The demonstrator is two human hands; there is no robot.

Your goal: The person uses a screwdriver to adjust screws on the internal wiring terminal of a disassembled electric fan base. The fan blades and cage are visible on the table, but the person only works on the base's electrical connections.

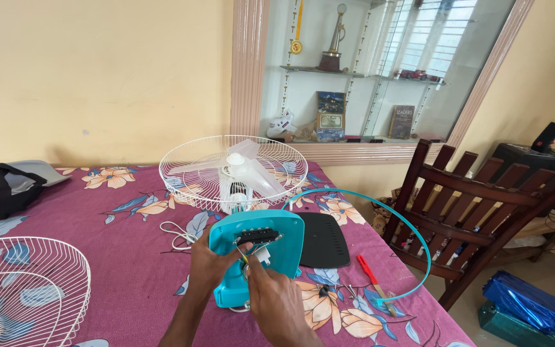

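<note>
A table fan lies partly taken apart on a purple flowered tablecloth point(130, 270). Its turquoise base point(271, 234) stands tipped up with the underside facing me, showing a black switch strip point(258, 236) and loose wires. My left hand point(210, 263) grips the base's left edge. My right hand point(271, 299) pinches the wires and a small white part just below the switch strip. Behind the base stand the white rear grille point(187, 160) and the translucent blades point(252, 167). A turquoise rim ring point(412, 231) curves to the right.
A black base cover point(322, 241), a red-handled screwdriver point(370, 270) and small screws point(348, 290) lie to the right. A white front grille point(27, 289) sits lower left, a dark bag point(4, 186) far left. A wooden chair point(476, 199) stands beside the table.
</note>
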